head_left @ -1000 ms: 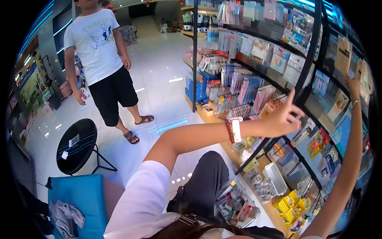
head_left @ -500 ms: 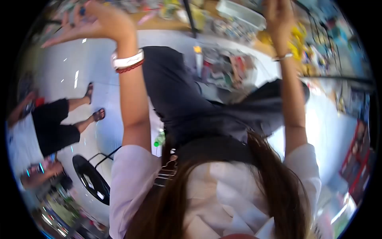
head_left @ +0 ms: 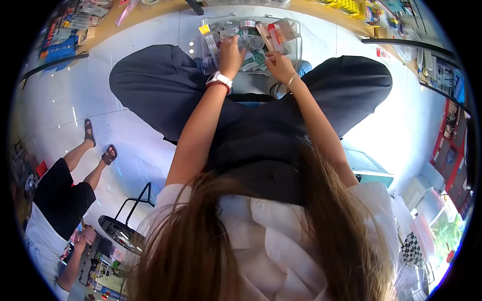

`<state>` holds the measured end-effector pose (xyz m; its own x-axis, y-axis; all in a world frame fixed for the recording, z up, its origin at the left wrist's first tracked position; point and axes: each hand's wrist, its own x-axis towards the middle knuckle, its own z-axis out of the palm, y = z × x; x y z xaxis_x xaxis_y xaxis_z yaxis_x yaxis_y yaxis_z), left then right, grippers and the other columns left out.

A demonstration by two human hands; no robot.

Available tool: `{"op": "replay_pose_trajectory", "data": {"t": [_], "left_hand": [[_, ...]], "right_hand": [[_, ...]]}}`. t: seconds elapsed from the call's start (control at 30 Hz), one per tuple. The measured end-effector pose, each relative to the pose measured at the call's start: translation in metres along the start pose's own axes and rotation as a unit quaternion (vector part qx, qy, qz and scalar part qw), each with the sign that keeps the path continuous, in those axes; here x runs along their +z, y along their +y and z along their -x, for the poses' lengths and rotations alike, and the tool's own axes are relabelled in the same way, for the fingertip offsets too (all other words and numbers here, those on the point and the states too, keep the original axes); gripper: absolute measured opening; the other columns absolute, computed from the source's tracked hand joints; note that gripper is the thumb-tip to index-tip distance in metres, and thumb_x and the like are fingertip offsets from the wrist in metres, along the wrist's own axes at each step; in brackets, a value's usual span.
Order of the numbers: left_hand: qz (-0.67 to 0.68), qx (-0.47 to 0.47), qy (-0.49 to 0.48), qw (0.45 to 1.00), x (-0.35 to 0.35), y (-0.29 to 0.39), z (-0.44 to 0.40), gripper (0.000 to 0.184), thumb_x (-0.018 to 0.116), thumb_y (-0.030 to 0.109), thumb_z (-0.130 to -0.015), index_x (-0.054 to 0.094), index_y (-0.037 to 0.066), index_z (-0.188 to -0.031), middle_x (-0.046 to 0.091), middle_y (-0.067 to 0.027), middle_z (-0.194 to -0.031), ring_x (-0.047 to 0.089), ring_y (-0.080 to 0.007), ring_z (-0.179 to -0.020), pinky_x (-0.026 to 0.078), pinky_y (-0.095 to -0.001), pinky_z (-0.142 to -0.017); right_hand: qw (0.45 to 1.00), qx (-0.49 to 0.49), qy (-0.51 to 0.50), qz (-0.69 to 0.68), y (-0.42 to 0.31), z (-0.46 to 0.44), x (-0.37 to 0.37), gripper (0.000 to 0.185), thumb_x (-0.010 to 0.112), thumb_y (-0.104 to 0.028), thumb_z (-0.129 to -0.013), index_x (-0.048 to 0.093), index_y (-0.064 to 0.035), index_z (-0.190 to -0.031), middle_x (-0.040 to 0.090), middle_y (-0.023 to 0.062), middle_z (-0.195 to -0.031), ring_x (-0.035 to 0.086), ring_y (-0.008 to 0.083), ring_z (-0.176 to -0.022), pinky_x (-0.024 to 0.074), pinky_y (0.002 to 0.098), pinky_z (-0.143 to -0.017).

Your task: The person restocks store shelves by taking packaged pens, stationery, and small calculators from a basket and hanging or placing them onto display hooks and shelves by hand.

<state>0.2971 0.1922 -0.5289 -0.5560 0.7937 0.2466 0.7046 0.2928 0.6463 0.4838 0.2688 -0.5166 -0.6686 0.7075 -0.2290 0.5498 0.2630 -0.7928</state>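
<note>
A clear plastic bin [head_left: 300, 42] stands on the floor between my bent knees, filled with small packages, round clear tubs and a red-and-white item [head_left: 273, 34]. My left hand [head_left: 231, 57] reaches into its left half, fingers curled down beside a round clear tub [head_left: 227, 34]; the fingertips are partly hidden, so whatever they hold is unclear. At the bin's near right side, my right hand [head_left: 280, 65] has its fingers pinched at the lower end of a flat pinkish-brown packet [head_left: 265, 36]. A long clear packet with a yellow top [head_left: 211, 47] leans at the bin's left.
Wooden shelves [head_left: 108, 25] with packaged goods curve around the far side, with yellow trays [head_left: 346, 6] at the right. Dark metal bars [head_left: 401, 44] stick out near them. A person in black shorts [head_left: 63, 185] is at the left, near a black round stool [head_left: 120, 233].
Both hands have come down from raised, spread-apart positions into the bin. My view has shifted, bringing the bin to the top middle. My right fingers are now at the packet.
</note>
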Motion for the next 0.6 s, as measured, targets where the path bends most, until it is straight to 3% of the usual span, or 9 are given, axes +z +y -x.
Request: {"op": "replay_pose_trajectory", "data": {"t": [0.1, 0.2, 0.3, 0.37, 0.43, 0.5, 0.53, 0.57, 0.6], "left_hand": [[-0.11, 0.096, -0.073, 0.987, 0.024, 0.0, 0.01, 0.047, 0.067, 0.01, -0.067, 0.052, 0.002, -0.111, 0.052, -0.0185, -0.111, 0.048, -0.0352, -0.104, 0.044, -0.041, -0.083], [-0.181, 0.161, -0.103, 0.965, 0.036, -0.005, 0.013, 0.048, 0.063, 0.006, -0.066, 0.052, 0.004, -0.112, 0.05, -0.0172, -0.115, 0.047, -0.0354, -0.105, 0.044, -0.0395, -0.083], [-0.181, 0.112, -0.158, 0.964, 0.036, -0.001, 0.008, 0.046, 0.06, 0.0, -0.066, 0.053, 0.005, -0.111, 0.051, -0.0145, -0.105, 0.049, -0.0344, -0.099, 0.046, -0.0391, -0.079], [-0.202, 0.118, -0.166, 0.958, 0.047, -0.015, 0.007, 0.029, 0.051, 0.006, -0.075, 0.056, 0.006, -0.104, 0.052, -0.0125, -0.096, 0.053, -0.0307, -0.091, 0.048, -0.0362, -0.074], [-0.199, 0.091, -0.153, 0.964, 0.045, -0.013, 0.008, 0.028, 0.058, 0.008, -0.073, 0.057, 0.006, -0.101, 0.052, -0.0125, -0.096, 0.052, -0.0331, -0.092, 0.049, -0.0375, -0.071], [-0.144, 0.071, -0.127, 0.979, 0.032, -0.008, 0.0, 0.034, 0.07, 0.017, -0.066, 0.059, 0.004, -0.096, 0.057, -0.0126, -0.09, 0.057, -0.0315, -0.085, 0.05, -0.0357, -0.067], [-0.014, -0.033, -0.165, 0.986, 0.02, 0.004, -0.005, 0.04, 0.074, 0.022, -0.063, 0.059, 0.002, -0.095, 0.06, -0.0122, -0.085, 0.059, -0.0287, -0.079, 0.05, -0.0345, -0.065], [0.118, -0.139, -0.191, 0.964, 0.008, 0.012, -0.016, 0.047, 0.078, 0.027, -0.059, 0.059, 0.0, -0.093, 0.062, -0.0119, -0.08, 0.061, -0.0259, -0.073, 0.049, -0.0332, -0.063], [0.273, -0.196, -0.171, 0.926, 0.014, 0.006, -0.015, 0.053, 0.078, 0.034, -0.058, 0.06, -0.003, -0.091, 0.063, -0.01, -0.073, 0.06, -0.0205, -0.063, 0.048, -0.0309, -0.061]], "right_hand": [[1.0, -0.023, 0.015, -0.01, -0.021, -0.003, 0.004, 0.025, 0.059, -0.015, -0.078, 0.058, -0.0009, -0.099, 0.064, 0.0191, -0.076, 0.063, 0.0334, -0.071, 0.0486, 0.0389, -0.068], [0.999, -0.01, 0.025, -0.019, -0.031, 0.013, 0.011, 0.022, 0.058, -0.014, -0.077, 0.059, -0.0011, -0.096, 0.063, 0.0194, -0.076, 0.062, 0.0337, -0.069, 0.0487, 0.039, -0.067], [1.0, -0.009, 0.012, 0.001, -0.024, 0.038, 0.014, 0.018, 0.057, -0.011, -0.076, 0.062, -0.0014, -0.09, 0.064, 0.019, -0.077, 0.063, 0.0335, -0.071, 0.049, 0.0395, -0.066], [1.0, -0.015, -0.012, 0.005, -0.001, 0.042, 0.022, 0.02, 0.057, -0.013, -0.079, 0.061, -0.0004, -0.094, 0.062, 0.019, -0.073, 0.063, 0.0296, -0.069, 0.0484, 0.0368, -0.059], [1.0, -0.024, -0.008, -0.006, 0.013, 0.035, 0.027, 0.023, 0.059, -0.012, -0.078, 0.059, 0.0005, -0.097, 0.063, 0.0176, -0.074, 0.063, 0.0299, -0.07, 0.0495, 0.0366, -0.062], [0.998, 0.023, 0.024, -0.046, -0.001, 0.025, 0.024, 0.035, 0.063, -0.012, -0.076, 0.053, 0.0004, -0.107, 0.064, 0.0155, -0.075, 0.064, 0.0308, -0.068, 0.0506, 0.0365, -0.065], [0.997, 0.063, -0.008, -0.043, -0.016, 0.021, 0.012, 0.055, 0.068, -0.013, -0.072, 0.044, -0.0027, -0.12, 0.062, 0.0181, -0.094, 0.063, 0.0303, -0.082, 0.0509, 0.0357, -0.07], [0.998, 0.048, -0.011, -0.037, -0.029, 0.011, 0.005, 0.055, 0.068, -0.013, -0.072, 0.044, -0.0027, -0.12, 0.062, 0.0181, -0.094, 0.063, 0.0303, -0.082, 0.0509, 0.0357, -0.07], [0.997, -0.032, 0.065, 0.007, -0.04, 0.008, 0.004, 0.062, 0.071, -0.016, -0.07, 0.041, -0.0035, -0.123, 0.058, 0.0201, -0.103, 0.059, 0.0305, -0.091, 0.0498, 0.0364, -0.074]]}}
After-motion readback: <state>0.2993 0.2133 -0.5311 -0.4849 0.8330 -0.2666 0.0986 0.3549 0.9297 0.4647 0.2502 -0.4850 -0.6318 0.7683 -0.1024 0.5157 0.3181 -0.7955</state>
